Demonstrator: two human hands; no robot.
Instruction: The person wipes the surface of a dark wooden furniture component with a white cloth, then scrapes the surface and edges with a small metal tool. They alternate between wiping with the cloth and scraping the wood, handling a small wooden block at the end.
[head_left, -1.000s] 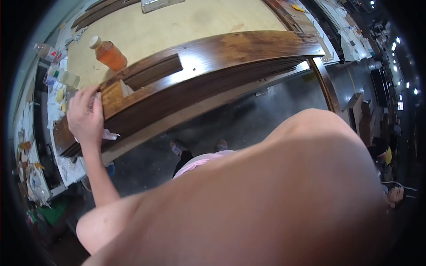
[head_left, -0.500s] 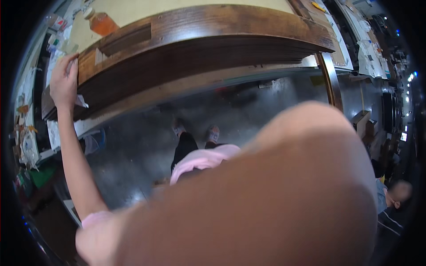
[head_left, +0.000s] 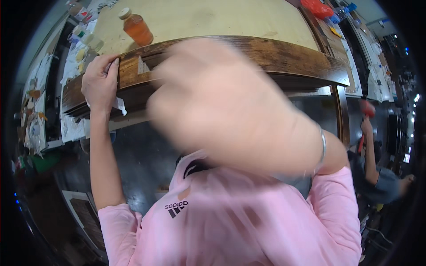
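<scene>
In the head view, the left hand [head_left: 101, 82] is stretched forward, curled against the wooden boards' [head_left: 293, 55] left part; whether they are gripped cannot be told. The right hand [head_left: 222, 102] is raised, blurred, its grip unclear. The boards are stacked along the desk's [head_left: 213, 20] near edge, lengthwise left to right.

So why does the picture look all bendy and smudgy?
Head view: the right hand is blurry, perhaps because it's so near the camera; head view: the left hand looks sharper; head view: the brown wooden board curves from fisheye distortion.
</scene>
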